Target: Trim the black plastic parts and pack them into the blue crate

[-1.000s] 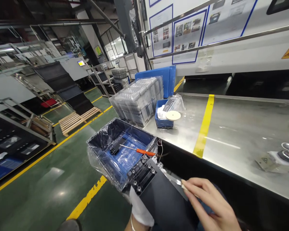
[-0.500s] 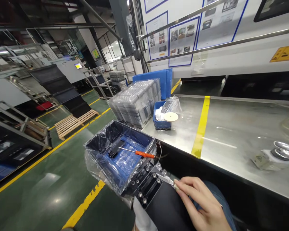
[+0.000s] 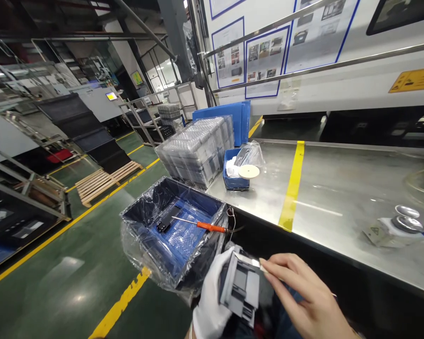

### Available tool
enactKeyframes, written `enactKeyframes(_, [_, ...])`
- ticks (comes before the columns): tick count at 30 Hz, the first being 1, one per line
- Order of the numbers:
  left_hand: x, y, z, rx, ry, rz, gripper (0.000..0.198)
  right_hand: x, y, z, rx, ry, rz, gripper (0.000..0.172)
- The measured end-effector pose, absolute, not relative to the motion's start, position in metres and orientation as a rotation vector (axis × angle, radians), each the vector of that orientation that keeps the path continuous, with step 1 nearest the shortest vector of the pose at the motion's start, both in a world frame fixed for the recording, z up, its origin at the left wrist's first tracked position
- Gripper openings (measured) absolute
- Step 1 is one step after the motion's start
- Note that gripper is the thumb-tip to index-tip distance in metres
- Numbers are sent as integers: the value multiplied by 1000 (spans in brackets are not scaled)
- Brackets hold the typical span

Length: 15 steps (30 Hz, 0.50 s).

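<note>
White cotton gloves the left hand (image 3: 211, 301), its fingers curled shut around a grey slotted block (image 3: 239, 287) held up on edge. The right fingertips (image 3: 268, 266) pinch a thin silver strip (image 3: 249, 260), which touches the block's upper edge; that right hand (image 3: 304, 294) is bare. Just beyond sits a blue tray (image 3: 169, 194) wrapped in clear plastic, holding a black bar (image 3: 167, 220) and an orange-handled screwdriver (image 3: 207, 226). Past it, a steel bench (image 3: 265, 202) carries a blue bin (image 3: 233, 181) with a pale disc (image 3: 248, 171) on it. Stacked clear trays (image 3: 194, 153) stand beside the bin.
</note>
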State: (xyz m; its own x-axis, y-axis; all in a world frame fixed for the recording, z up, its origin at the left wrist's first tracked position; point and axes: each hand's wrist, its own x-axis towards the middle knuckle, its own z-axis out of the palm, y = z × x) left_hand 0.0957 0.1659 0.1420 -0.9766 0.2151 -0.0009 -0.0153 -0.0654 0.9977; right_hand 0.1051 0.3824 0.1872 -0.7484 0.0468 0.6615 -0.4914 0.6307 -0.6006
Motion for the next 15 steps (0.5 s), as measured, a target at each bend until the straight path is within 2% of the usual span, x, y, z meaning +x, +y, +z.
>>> enactKeyframes(3, [109, 178, 161, 92, 2525, 1971, 58, 105, 384, 190, 274, -2219, 1020, 17])
enactKeyframes(5, [118, 180, 165, -83, 2622, 1947, 51, 105, 386, 192, 298, -2224, 1045, 18])
enactKeyframes(11, [110, 173, 162, -147, 2145, 2149, 50, 107, 395, 189, 266, -2223, 1138, 18])
enactKeyframes(13, [105, 169, 161, -108, 2060, 2167, 45, 107, 397, 187, 205, -2262, 1372, 19])
enactKeyframes(15, [105, 166, 160, -77, 1986, 2176, 42, 106, 397, 187, 126, -2331, 1729, 30])
